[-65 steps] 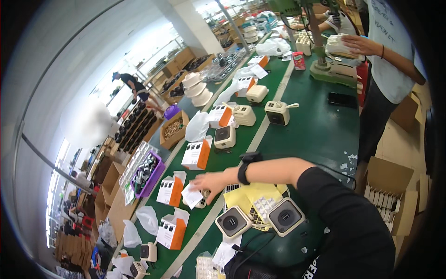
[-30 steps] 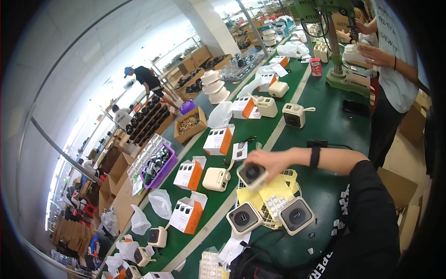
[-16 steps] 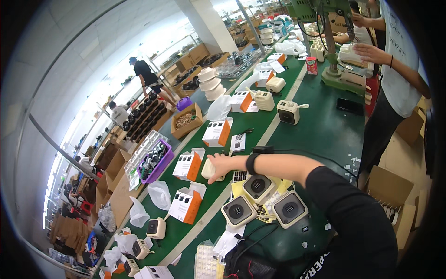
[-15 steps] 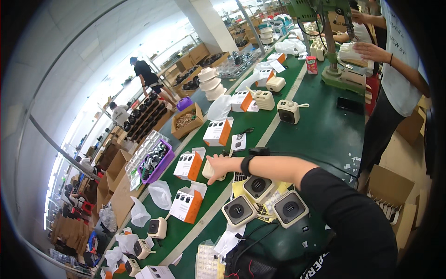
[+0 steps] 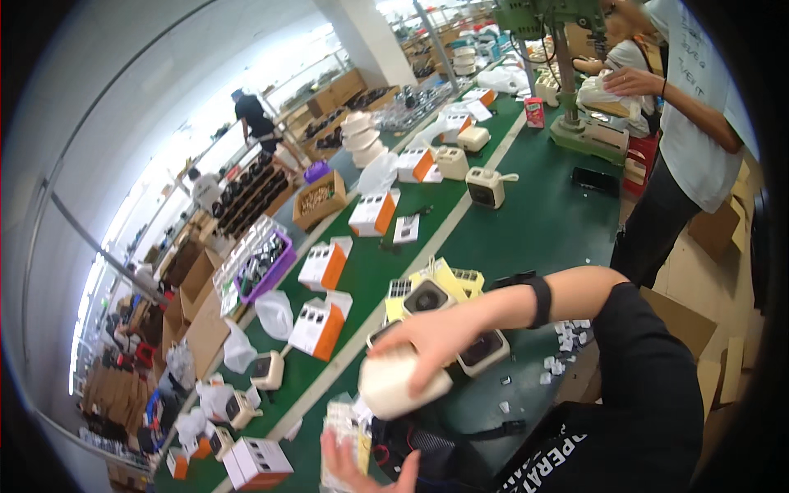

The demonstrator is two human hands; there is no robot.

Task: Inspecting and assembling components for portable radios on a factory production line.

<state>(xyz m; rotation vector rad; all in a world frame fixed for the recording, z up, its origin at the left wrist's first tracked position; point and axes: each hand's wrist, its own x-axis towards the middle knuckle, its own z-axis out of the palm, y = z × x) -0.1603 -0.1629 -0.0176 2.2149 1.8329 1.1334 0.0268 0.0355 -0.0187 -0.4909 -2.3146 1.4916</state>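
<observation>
Head view: right hand (image 5: 440,338) clamped on cream speaker (image 5: 393,388), over near end of green bench (image 5: 546,230); left hand (image 5: 359,471) apparently empty, fingers spread. Probably rigid, fairly light, maybe slick plastic; hold by rounded side walls.

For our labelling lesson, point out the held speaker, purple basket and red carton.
Held speaker (image 5: 398,388): head view, cream casing.
Purple basket (image 5: 275,277): head view, outer wall.
Red carton (image 5: 534,113): head view, front face.
</observation>
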